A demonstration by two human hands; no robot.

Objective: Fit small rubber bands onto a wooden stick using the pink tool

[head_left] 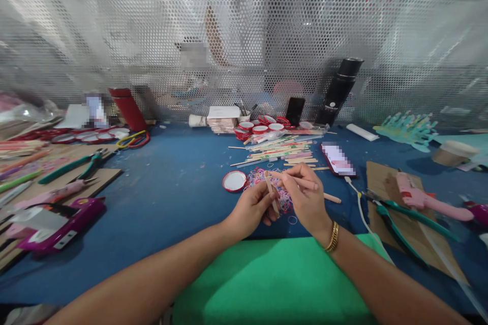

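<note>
Near the middle of the table, my left hand (253, 205) is closed around a flat wooden craft stick (271, 190), held tilted. My right hand (305, 195) grips a pale pink pen (299, 181), its tip at the upper end of the stick. Beneath both hands spreads a heap of small coloured rubber bands (261, 175). Another pink, rod-like piece (332, 198) pokes out to the right of my right hand; whether it is a cap or a second pen I cannot tell. A round red-rimmed white lid (234, 181) lies left of the bands.
More wooden sticks (282, 150) and red-rimmed lids (260, 128) lie behind the hands. A phone (338, 159) with a white cable sits to the right. Pliers (400, 233) and a pink glue gun (415, 193) rest on cardboard at right. A black bottle (339, 91) stands by the perforated panel (244, 25).
</note>
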